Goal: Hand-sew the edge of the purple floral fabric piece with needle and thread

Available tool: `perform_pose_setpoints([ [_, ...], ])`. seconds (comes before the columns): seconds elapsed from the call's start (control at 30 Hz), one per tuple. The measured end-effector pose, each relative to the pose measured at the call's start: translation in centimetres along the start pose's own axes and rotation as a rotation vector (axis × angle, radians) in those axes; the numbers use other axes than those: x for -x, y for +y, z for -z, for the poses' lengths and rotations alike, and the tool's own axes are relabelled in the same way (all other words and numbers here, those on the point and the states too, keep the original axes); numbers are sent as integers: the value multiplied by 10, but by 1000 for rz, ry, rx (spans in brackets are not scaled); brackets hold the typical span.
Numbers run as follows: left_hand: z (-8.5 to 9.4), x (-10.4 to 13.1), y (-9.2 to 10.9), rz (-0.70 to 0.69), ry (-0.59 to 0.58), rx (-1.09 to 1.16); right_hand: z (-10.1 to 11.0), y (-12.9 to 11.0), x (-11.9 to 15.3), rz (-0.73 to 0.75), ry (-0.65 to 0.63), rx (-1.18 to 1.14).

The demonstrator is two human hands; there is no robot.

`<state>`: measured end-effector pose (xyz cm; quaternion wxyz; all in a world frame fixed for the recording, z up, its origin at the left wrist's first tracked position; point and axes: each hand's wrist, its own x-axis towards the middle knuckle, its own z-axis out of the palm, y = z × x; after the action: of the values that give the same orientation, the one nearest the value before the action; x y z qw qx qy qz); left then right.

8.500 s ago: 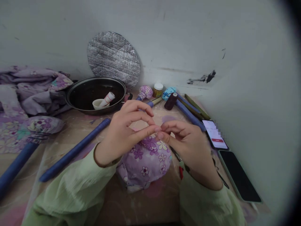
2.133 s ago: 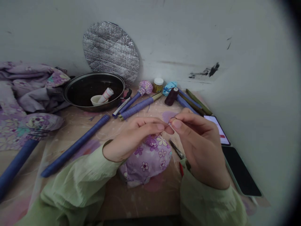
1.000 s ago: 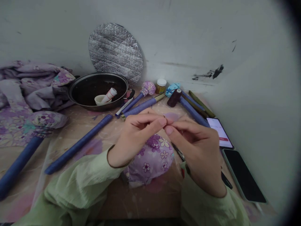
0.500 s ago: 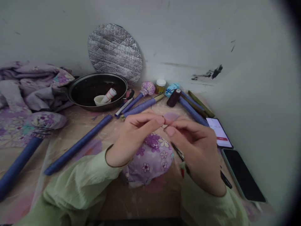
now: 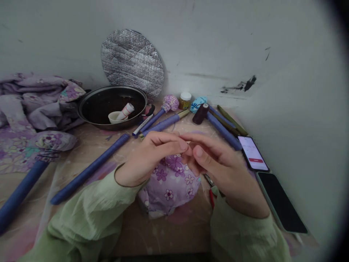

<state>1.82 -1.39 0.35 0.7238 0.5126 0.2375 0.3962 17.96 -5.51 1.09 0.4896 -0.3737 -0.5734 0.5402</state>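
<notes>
Both my hands meet above a bundle of purple floral cloth (image 5: 170,191) on the table. My left hand (image 5: 155,156) is closed, its thumb and forefinger pinched together over the cloth's upper edge. From the right, my right hand (image 5: 220,163) curves in, its forefinger reaching over the left fingertips and its thumb close to them. Its other fingers are curled beneath. Whatever lies between the fingertips is too small or hidden to make out. Beside the right wrist, partly covered by it, lies a metal tool with a red part (image 5: 211,198).
Behind stand a black pan (image 5: 92,125) holding a white cup (image 5: 113,117), a dark thread spool (image 5: 200,114) and a lidded jar (image 5: 185,101). Blue-wrapped sticks (image 5: 91,169) lie around, one with a floral cloth head (image 5: 51,142). Two phones (image 5: 283,203) lie at right.
My right forefinger has moved left over the left fingertips, and the right hand has opened slightly from its tight pinch. My left hand has shifted a little left. The cloth bundle stays in place.
</notes>
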Motion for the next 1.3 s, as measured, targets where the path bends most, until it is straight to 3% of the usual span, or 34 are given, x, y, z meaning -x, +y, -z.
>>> perform_pose_setpoints([
  [0.2, 0, -1, 2, -27, 56, -50, 2, -2, -2, -40, 59, 67],
  [0.4, 4, 1, 5, -79, -3, -130, 1, 2, -3, 50, 78, 68],
  [0.5, 6, 2, 7, -146, 20, -210, 0, 6, -3, 33, 23, -45],
  [0.63, 7, 1, 9, -138, -7, -226, 0, 4, -4, -57, -70, -127],
  [0.83, 5, 3, 8, -85, -27, -160, 0, -3, -2, -88, 62, 1],
  [1.03, 4, 4, 7, -21, -51, -69, 0, 3, 1, 45, 234, 12],
  [1.3, 2, 2, 5, 41, -50, 52, 1, 4, 3, 103, 297, 67],
])
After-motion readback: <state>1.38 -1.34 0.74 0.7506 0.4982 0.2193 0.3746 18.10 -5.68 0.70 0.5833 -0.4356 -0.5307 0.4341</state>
